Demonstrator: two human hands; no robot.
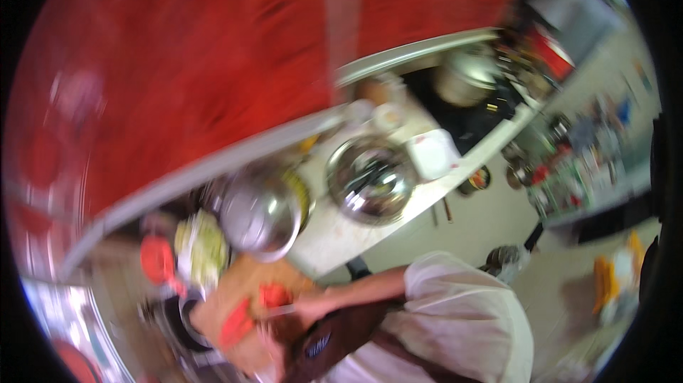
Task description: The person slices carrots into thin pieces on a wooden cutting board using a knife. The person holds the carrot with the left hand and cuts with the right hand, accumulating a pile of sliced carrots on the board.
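My right hand (314, 304) is closed around the handle of a knife (280, 310) over a wooden cutting board (235, 281). Its pale blade points left, beside red food pieces (275, 295). A longer red piece (236, 324), perhaps of the same vegetable, lies farther left on the board. My left hand (271, 337) is low at the board's near side, partly hidden by the brown apron (336, 337) and badly blurred. Whether its fingers hold anything cannot be made out.
Past the board stand a metal bowl (259, 212), leafy cabbage (200, 249) and a red colander or scoop (156, 259). A steel basin (371, 180), white tray (433, 154) and pot on the stove (465, 76) line the counter. Red cabinets (213, 62) overhang it.
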